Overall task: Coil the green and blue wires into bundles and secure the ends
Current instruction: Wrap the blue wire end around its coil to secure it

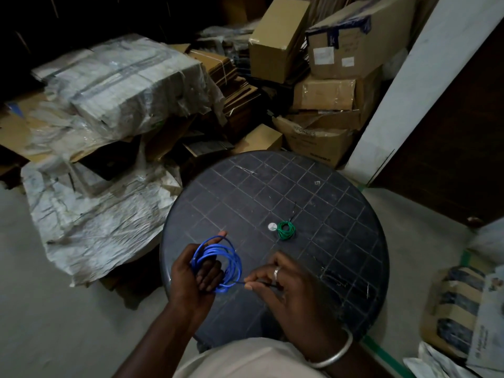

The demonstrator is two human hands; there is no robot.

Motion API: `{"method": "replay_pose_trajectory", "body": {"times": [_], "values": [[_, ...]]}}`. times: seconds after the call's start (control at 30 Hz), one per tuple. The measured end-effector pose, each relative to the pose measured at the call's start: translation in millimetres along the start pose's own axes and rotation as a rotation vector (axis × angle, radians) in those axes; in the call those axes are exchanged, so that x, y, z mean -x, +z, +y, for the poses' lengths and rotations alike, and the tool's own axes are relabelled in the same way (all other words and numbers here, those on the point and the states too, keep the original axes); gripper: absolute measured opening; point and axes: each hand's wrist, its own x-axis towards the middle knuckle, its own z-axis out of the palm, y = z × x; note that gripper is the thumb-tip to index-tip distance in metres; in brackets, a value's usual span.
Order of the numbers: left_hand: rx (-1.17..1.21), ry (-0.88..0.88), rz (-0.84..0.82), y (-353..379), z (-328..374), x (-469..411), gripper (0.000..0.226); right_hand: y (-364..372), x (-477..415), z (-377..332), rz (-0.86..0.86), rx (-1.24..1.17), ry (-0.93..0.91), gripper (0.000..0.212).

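Your left hand (200, 271) has its grip closed through the blue wire (218, 264) loops, held above the tabletop (341, 227); your right hand (283, 285) pinches the free tail. It looks light and springy (loops likely to pop open), so hold the bundle where strands cross. The green wire (286, 230) lies coiled nearby beside a small white disc (272, 226), not obstructing
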Motion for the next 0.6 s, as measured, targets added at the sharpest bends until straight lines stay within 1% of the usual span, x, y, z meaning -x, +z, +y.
{"method": "replay_pose_trajectory", "body": {"times": [0.03,0.1,0.23,0.3,0.37,0.47,0.53,0.6], "values": [[0.005,0.004,-0.003,0,0,0,0.064,0,3,-1,-0.016,0.001,0.005,0.005],[0.009,0.002,0.018,-1,1,2,0.055,0,7,-2,-0.026,0.015,0.007,0.005],[-0.045,-0.013,0.015,0,-1,8,0.050,1,5,-4,0.044,0.168,-0.051,0.008],[-0.080,-0.011,0.000,2,-3,11,0.052,1,2,-7,0.075,0.265,-0.116,0.007],[-0.083,-0.012,-0.014,6,-5,12,0.055,3,0,-11,0.113,0.388,-0.218,0.011],[-0.105,-0.039,-0.042,8,-5,15,0.038,8,-2,-13,0.166,0.507,-0.371,0.019],[-0.180,-0.063,-0.039,8,-4,18,0.044,12,-3,-11,0.163,0.532,-0.413,0.020],[-0.322,-0.060,0.006,10,-5,21,0.047,14,-3,-9,0.168,0.534,-0.413,0.020]]}}
